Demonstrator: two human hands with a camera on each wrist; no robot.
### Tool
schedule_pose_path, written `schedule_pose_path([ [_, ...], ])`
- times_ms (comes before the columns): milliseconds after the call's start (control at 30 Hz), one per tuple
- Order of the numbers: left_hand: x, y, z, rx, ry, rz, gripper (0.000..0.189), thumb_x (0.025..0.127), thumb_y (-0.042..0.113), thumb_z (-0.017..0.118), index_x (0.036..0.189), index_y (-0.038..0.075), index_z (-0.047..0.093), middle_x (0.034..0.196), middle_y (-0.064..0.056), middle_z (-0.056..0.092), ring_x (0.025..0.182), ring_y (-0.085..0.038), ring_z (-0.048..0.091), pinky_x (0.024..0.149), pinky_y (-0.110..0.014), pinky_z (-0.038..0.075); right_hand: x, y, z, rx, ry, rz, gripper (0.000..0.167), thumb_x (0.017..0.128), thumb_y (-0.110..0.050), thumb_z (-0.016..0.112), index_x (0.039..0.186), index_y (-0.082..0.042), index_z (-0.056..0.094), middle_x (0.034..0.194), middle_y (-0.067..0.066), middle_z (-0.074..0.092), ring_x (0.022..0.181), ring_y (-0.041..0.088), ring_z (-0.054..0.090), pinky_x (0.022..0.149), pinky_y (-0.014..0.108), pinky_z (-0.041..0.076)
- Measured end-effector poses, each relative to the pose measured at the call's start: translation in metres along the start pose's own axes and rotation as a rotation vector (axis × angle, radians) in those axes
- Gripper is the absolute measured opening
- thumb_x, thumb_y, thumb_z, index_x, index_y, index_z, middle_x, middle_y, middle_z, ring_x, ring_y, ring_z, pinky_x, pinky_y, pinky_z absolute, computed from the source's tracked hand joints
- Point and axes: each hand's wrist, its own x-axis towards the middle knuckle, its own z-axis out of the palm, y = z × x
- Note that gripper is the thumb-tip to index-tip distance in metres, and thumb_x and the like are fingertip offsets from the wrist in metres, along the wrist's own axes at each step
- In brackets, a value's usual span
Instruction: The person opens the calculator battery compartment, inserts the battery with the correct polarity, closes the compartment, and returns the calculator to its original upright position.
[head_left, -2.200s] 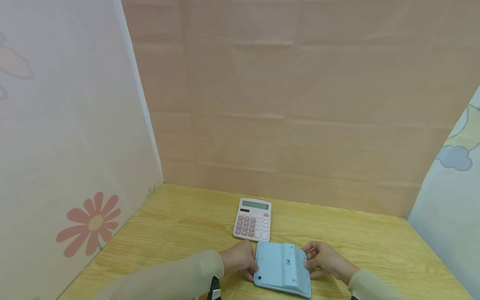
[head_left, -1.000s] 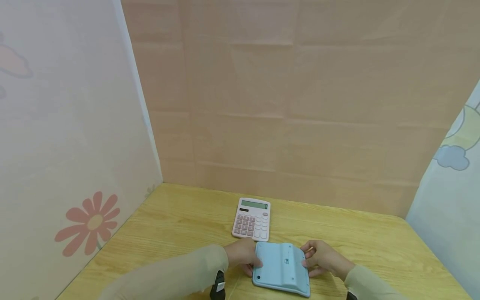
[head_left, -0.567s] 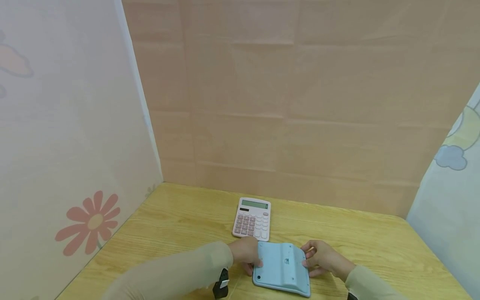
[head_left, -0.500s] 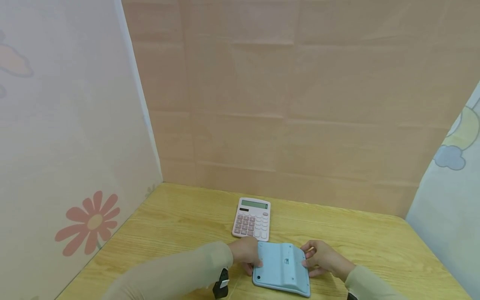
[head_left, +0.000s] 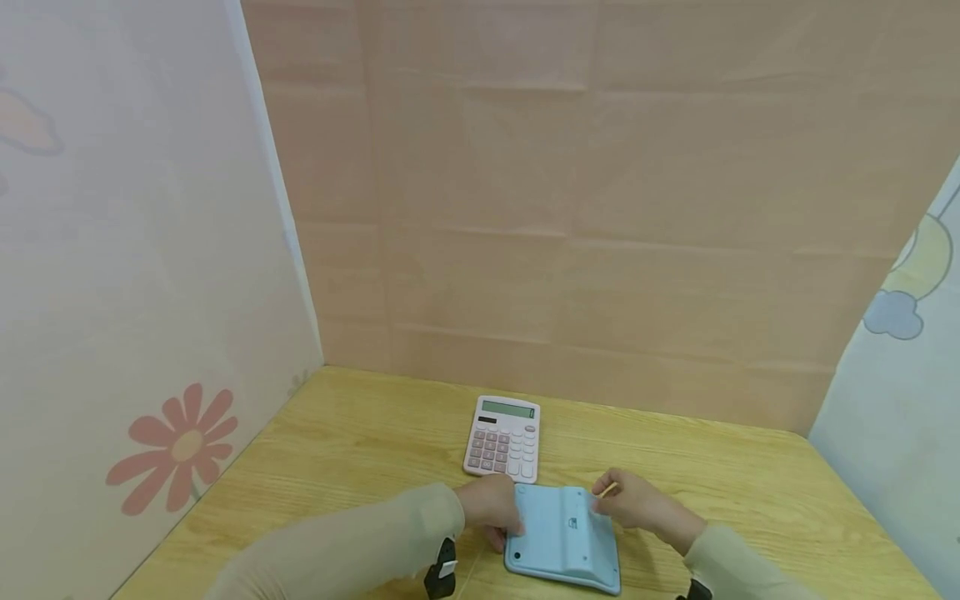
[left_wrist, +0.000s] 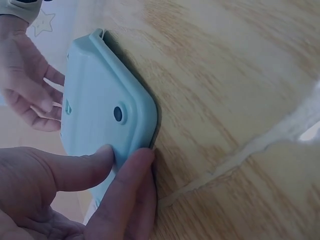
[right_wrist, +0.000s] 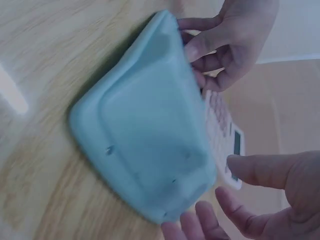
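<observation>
A light-blue calculator (head_left: 551, 533) lies face down on the wooden table, its raised back section toward the right. My left hand (head_left: 489, 505) pinches its left edge; in the left wrist view the thumb presses the back beside a dark round foot (left_wrist: 118, 114), with the fingers along the side. My right hand (head_left: 639, 505) hovers by the upper right corner. In the right wrist view its thumb and fingers (right_wrist: 250, 172) are spread apart around the corner, and nothing is gripped. The blue calculator's keys and screen are hidden underneath.
A pink calculator (head_left: 504, 440) lies face up just beyond the blue one, its display lit with a digit. The wooden table (head_left: 360, 433) is bounded by a tan backdrop (head_left: 600, 275) behind, and by pale printed panels at left and right.
My right hand has let go of the blue calculator's right edge and risen slightly up and left. Earlier, my left hand shifted a little farther over the left edge. The blue calculator stays put.
</observation>
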Motion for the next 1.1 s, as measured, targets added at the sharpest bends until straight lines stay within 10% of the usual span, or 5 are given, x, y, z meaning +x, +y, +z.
schedule_pose_path([
  [1100, -0.003, 0.004, -0.003, -0.007, -0.03, -0.008, 0.024, 0.083, 0.009, 0.076, 0.07, 0.001, 0.057, 0.062, -0.011, 0.064, 0.053, -0.02, 0.067, 0.055, -0.026, 0.056, 0.002, -0.024, 0.027, -0.134, -0.063, 0.082, 0.024, 0.085, -0.009, 0.073, 0.079, -0.004, 0.05, 0.069, 0.008, 0.05, 0.06, 0.014, 0.048, 0.051, 0.027, 0.055],
])
